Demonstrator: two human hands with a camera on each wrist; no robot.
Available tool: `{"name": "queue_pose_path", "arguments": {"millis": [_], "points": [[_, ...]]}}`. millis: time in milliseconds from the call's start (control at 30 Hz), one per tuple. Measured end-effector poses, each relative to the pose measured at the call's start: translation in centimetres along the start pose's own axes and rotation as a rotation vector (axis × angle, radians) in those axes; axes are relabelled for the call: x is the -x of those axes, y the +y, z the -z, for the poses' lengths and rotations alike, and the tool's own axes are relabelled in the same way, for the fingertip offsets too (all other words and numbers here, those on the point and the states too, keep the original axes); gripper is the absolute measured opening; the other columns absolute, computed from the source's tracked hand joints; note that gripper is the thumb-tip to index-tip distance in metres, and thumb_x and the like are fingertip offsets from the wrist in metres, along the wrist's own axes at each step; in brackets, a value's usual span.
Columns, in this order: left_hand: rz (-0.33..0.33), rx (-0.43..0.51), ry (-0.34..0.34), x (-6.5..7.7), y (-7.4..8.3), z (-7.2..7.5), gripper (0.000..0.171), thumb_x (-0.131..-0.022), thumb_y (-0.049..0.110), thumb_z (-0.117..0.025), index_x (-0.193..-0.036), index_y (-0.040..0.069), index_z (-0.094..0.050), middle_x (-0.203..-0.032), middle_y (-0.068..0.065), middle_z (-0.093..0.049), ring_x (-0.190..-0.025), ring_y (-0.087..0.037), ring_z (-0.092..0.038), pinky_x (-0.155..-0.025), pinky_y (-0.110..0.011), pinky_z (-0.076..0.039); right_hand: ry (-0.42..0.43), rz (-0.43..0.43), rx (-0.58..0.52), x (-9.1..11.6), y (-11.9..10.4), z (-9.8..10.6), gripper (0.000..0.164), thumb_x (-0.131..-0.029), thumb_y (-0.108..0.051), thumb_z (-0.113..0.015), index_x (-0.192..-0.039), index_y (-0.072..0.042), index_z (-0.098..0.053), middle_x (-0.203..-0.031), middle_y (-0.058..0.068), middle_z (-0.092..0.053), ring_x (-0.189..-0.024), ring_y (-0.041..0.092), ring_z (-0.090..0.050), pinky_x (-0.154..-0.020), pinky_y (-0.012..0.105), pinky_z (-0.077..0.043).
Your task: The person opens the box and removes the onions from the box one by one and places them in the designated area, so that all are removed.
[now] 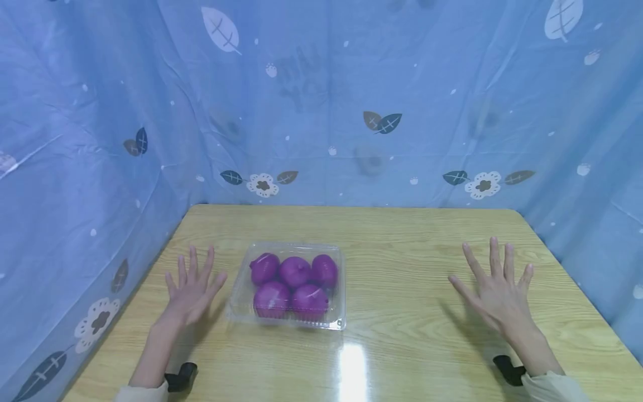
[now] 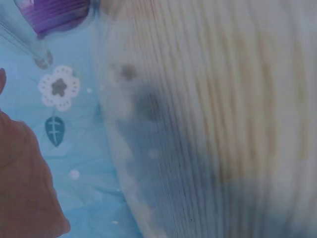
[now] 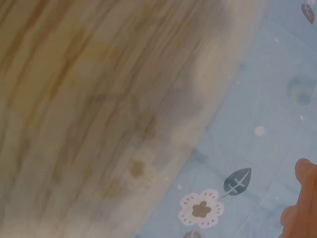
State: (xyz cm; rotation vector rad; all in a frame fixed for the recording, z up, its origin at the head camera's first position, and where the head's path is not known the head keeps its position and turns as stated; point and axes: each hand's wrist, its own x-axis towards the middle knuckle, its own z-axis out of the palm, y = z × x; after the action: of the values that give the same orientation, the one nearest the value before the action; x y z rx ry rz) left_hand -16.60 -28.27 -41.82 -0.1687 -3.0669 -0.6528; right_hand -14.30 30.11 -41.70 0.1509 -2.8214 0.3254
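A clear plastic box (image 1: 337,312) stands on the wooden table, left of the middle. Several round, glossy purple fruits (image 1: 294,272) sit inside it in two rows; their exact kind I cannot tell. My left hand (image 1: 188,293) is held just left of the box with its fingers spread, apart from it. Far over on the right side, my right hand (image 1: 497,296) hovers with spread fingers and holds nothing. Part of the left hand (image 2: 25,178) shows at the left edge of its wrist view, and a little of the right hand (image 3: 301,206) in the other.
The wooden table (image 1: 402,240) has rounded far corners and a bright light reflection near its front. Blue cloth (image 1: 321,84) printed with leaves and flowers hangs behind it and along both sides. A black wrist device (image 1: 182,377) sits at each wrist.
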Motion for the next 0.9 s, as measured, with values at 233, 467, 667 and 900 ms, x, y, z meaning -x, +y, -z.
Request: {"name": "queue_pose_path", "arguments": {"millis": [233,467,667,900], "points": [[-0.031,0.071,-0.008,1.6,1.4,-0.4,0.074,-0.102,0.047,-0.027,-0.151,0.012,0.017,-0.151,-0.013,0.032,-0.133,-0.043,0.032,-0.094,-0.069,0.024,-0.019,0.026,-0.036,-0.1,-1.6,-0.3,0.075,-0.096,-0.053,-0.042,-0.155,-0.026,-0.004,-0.156,0.012,0.022,-0.139,0.034,0.027,-0.097,0.072,0.018],[-0.094,0.276,-0.099,2.4,2.8,-0.7,0.079,-0.101,0.046,-0.031,-0.15,0.002,0.012,-0.155,-0.019,0.023,-0.136,-0.047,0.025,-0.095,-0.072,0.02,-0.017,0.062,-0.133,-0.1,-4.7,-0.9,0.075,-0.098,-0.049,-0.044,-0.155,-0.017,-0.008,-0.157,0.014,0.019,-0.141,0.035,0.022,-0.1,0.072,0.012],[-0.181,0.417,-0.16,3.1,3.0,-0.9,0.08,-0.1,0.036,-0.041,-0.151,0.004,0.011,-0.155,-0.015,0.024,-0.137,-0.046,0.025,-0.096,-0.07,0.021,-0.085,0.083,-0.307,-0.1,-8.2,-1.1,0.073,-0.099,-0.043,-0.045,-0.154,-0.009,-0.01,-0.157,0.015,0.02,-0.141,0.034,0.022,-0.102,0.073,0.0],[-0.247,0.412,-0.153,3.8,2.8,-1.1,0.099,-0.089,0.027,-0.064,-0.152,0.008,0.01,-0.157,-0.017,0.019,-0.14,-0.044,0.019,-0.101,-0.07,0.009,-0.178,0.126,-0.711,-0.3,-11.3,-1.6,0.071,-0.102,-0.029,-0.047,-0.153,-0.007,-0.004,-0.16,0.014,0.005,-0.144,0.039,-0.001,-0.108,0.061,-0.015]]}}
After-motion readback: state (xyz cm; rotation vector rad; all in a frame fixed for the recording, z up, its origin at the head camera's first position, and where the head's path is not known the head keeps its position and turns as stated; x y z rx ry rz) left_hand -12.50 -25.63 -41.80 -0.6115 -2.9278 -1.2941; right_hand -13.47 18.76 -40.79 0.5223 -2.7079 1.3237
